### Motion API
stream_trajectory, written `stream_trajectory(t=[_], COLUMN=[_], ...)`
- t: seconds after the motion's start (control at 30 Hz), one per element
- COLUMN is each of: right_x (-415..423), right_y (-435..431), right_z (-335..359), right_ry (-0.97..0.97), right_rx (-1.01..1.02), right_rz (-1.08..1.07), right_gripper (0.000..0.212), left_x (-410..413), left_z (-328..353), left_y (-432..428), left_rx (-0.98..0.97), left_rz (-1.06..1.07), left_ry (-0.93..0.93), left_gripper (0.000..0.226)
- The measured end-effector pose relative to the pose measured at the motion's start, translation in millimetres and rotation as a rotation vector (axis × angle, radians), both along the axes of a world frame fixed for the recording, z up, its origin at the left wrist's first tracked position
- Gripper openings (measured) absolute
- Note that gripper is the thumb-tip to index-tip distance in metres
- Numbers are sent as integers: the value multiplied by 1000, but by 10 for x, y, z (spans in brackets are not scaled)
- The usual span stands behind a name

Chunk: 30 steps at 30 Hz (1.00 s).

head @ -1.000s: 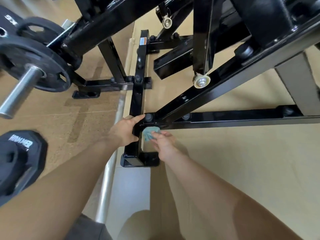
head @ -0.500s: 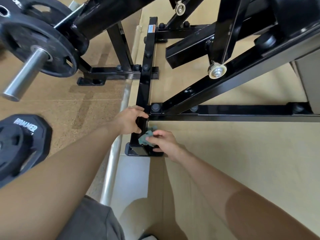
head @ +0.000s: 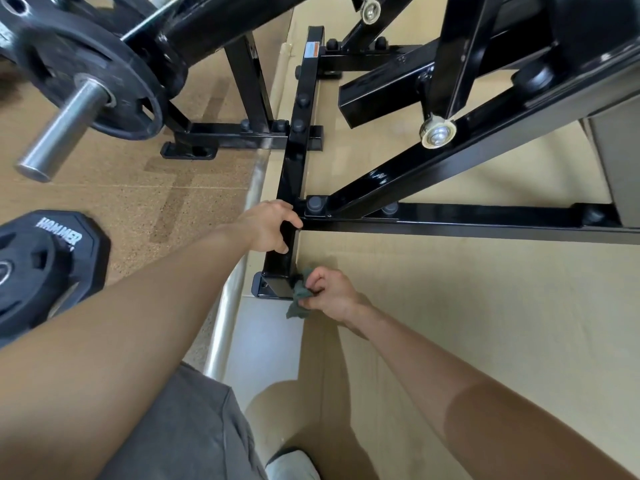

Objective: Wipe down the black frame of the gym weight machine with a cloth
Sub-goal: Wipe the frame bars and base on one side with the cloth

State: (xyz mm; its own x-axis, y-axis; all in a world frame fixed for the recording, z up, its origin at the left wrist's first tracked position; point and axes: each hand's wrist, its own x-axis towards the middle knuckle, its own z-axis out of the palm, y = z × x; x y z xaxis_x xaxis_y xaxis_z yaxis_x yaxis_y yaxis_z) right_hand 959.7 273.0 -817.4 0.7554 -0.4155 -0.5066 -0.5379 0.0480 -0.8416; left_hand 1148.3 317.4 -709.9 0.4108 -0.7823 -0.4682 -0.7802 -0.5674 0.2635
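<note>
Gripping the base rail (head: 297, 140) of the black frame (head: 433, 161) with the left hand (head: 268, 230), fingers curled over its top just short of the bolted joint, apparently bracing the body while leaning low over the floor (head: 485, 323).

Pinching the bunched green cloth (head: 297, 301) in the right hand (head: 332, 293), fingers and thumb closed round it, and pressing it against the right-hand face of the rail's near end, just beside the foot. Letting a loose corner of the cloth hang below the fingers, touching or nearly touching the floor; hard to tell which.

Judging by this placement, working on the lowest end of the rail, a spot likely to gather dust near the floor. Leaving the cross rail (head: 485, 221) and the sloping beams above well apart from the cloth, with no way of telling whether wiped yet.

Steering clear of the loose weight plate (head: 48, 251) lying off to the left, well apart from both hands.
</note>
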Motion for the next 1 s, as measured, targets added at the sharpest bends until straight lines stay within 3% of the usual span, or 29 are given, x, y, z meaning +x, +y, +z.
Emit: stream_trajectory(t=[0.1,0.2,0.3,0.4,0.7,0.83,1.0], right_x=[-81,-39,89,198,442,394,269], right_y=[-105,-257,-436,-547,-524,-511,-627], right_z=[11,78,134,172,108,47,46], right_ry=[35,13,1,-45,-299,-335,-376], right_rx=[158,343,503,686,1099,1151,1223], right_rz=[-135,-543,-868,-1046,-941,-831,-951], right_gripper=[49,43,35,33,28,25,30], left_x=[-14,-47,-95,-153,-79,-63,-48], left_z=[22,32,-1,-52,-162,-179,-196], left_y=[-16,-62,-134,-152,-88,-106,-109], left_rx=[-20,-133,-234,-194,-234,-267,-281], left_rz=[6,26,26,-29,-92,-54,-33], left_ry=[-31,-109,-89,-21,-10,26,33], left_gripper=[53,42,53,72,78,71,69])
